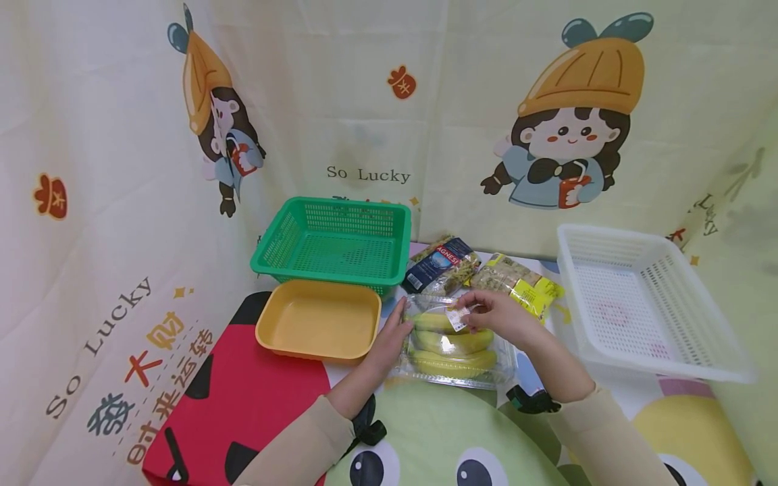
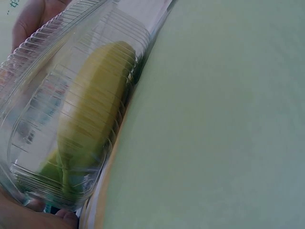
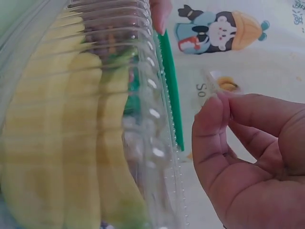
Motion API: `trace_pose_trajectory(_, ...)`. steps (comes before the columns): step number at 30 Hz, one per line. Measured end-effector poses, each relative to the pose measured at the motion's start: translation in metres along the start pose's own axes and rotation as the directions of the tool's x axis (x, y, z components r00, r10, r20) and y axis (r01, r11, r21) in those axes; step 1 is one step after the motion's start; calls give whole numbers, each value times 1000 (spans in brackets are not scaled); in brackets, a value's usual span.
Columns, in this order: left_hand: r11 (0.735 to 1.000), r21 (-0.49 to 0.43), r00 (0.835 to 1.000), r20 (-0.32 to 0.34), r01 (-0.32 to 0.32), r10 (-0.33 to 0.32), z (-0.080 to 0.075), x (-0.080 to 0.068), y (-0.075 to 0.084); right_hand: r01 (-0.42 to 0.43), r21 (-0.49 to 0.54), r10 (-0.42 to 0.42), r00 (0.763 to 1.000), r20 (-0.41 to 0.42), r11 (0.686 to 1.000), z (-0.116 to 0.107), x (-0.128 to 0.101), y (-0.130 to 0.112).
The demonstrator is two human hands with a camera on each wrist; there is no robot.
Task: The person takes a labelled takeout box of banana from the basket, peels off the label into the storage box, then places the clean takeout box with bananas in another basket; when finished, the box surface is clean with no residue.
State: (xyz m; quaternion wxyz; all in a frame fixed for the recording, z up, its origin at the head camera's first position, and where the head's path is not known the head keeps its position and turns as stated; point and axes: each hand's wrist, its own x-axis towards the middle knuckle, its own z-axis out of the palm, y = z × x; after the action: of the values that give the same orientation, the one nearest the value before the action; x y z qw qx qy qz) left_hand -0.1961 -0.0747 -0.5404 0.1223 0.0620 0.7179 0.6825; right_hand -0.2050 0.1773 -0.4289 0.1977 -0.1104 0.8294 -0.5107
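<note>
A clear plastic clamshell box (image 1: 450,381) of yellow bananas (image 1: 452,343) sits in the middle of the table. My left hand (image 1: 391,339) holds the box at its left side, with fingertips tucked at its lower end in the left wrist view. Above the lid, my right hand (image 1: 500,315) pinches a small white label (image 1: 457,320) between thumb and forefinger. From the right wrist, the label (image 3: 227,84) shows a small picture on it, and the right hand (image 3: 252,143) is beside the ribbed box wall.
Behind the box lie a dark-labelled AGNESI pasta bag (image 1: 442,263) and a yellow-labelled bag (image 1: 516,283). A yellow tray (image 1: 319,317) and green basket (image 1: 331,277) stand at left, a white basket (image 1: 705,317) at right. A printed curtain (image 1: 340,101) surrounds the table.
</note>
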Motion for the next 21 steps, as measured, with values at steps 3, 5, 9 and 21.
trace_pose_trajectory(3,1000,11,1000,2,1,-1,0,0,-1,23,-25,-22,1000,12,999,0,-1,0)
trace_pose_trajectory(5,1000,12,1000,1,7,-7,0,-1,0,40,-49,-39,999,24,998,-1,-1,0)
trace_pose_trajectory(9,999,9,999,13,35,-35,0,0,1,68,-99,-65,997,35,993,-1,-1,0)
trace_pose_trajectory(21,994,-95,999,7,-51,52,2,-2,2,80,-60,-74,993,93,995,-5,0,9)
